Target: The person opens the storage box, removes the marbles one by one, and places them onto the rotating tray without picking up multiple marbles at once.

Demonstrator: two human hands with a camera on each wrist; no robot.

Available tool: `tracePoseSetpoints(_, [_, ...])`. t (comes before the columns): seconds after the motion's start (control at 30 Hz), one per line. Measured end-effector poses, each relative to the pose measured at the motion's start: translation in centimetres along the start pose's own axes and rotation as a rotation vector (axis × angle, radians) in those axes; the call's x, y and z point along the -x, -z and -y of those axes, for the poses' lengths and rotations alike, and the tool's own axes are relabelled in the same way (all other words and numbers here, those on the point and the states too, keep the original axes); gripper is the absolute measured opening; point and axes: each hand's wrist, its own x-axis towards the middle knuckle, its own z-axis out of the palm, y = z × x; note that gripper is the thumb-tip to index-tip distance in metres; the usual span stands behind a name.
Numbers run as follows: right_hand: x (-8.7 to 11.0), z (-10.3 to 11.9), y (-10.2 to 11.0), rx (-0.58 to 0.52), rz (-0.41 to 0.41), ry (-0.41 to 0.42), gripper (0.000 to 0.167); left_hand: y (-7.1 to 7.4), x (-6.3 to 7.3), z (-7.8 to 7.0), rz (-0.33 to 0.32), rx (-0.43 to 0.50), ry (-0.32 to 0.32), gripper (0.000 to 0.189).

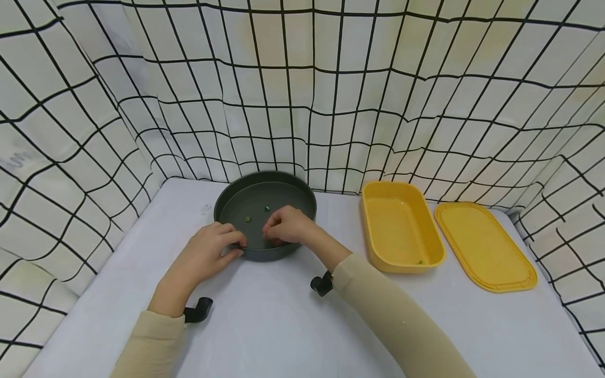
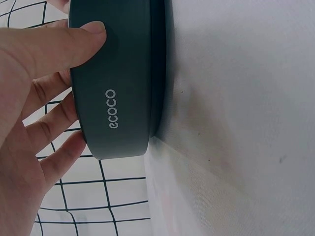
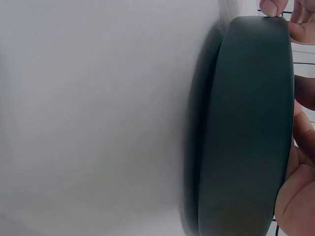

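A round dark green tray (image 1: 264, 254) with a low wall stands at the back of the table, "ecoco" printed on its side in the left wrist view. My left hand (image 1: 208, 254) holds its near-left rim, thumb (image 2: 86, 46) pressed on the outer wall and fingers over the edge. Inside the tray is my right hand (image 1: 290, 226), fingers bent down near the floor on the right; whatever is at the fingertips is hidden. Two small green pieces, one darker (image 1: 267, 208) and one yellowish (image 1: 248, 219), lie on the tray floor, too small to identify.
To the right stands a yellow rectangular container (image 1: 399, 226) with a small green piece (image 1: 420, 262) near its front corner. Beside it a yellow lid (image 1: 487, 247) lies flat. Black netting (image 1: 307, 110) over white sheeting encloses the back and sides of the white table (image 1: 264, 325).
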Motion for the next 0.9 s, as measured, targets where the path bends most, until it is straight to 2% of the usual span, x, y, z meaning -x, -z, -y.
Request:
tracePoseSetpoints(0.07, [0.0,-0.2,0.1,-0.072,-0.002,0.023,0.004,0.0,0.0,0.0,-0.003,0.0,0.001,0.023])
tracePoseSetpoints(0.2, [0.5,-0.9,0.8,-0.28,0.018,0.069,0.016,0.0,0.0,0.0,-0.003,0.004,0.005,0.023])
tracePoseSetpoints(0.27, [1.2,-1.4,1.4,-0.342,0.015,0.085,0.022,0.0,0.0,0.0,-0.002,0.008,0.004,0.023])
tracePoseSetpoints(0.37, [3.0,-2.2,2.7,-0.365,-0.026,0.102,0.025,0.1,0.0,0.0,-0.002,0.01,0.002,0.023])
tracePoseSetpoints(0.57, [7.6,-4.1,6.0,-0.449,-0.134,0.121,0.022,0.1,0.0,0.1,-0.001,0.002,-0.001,0.023])
tracePoseSetpoints(0.67, [9.7,-5.5,7.6,-0.486,-0.182,0.145,0.028,0.1,0.0,0.1,-0.005,0.001,-0.008,0.023])
tracePoseSetpoints(0.9, [12.6,-9.6,10.6,-0.546,-0.299,0.143,0.036,0.0,0.0,0.1,0.006,-0.005,0.0,0.023])
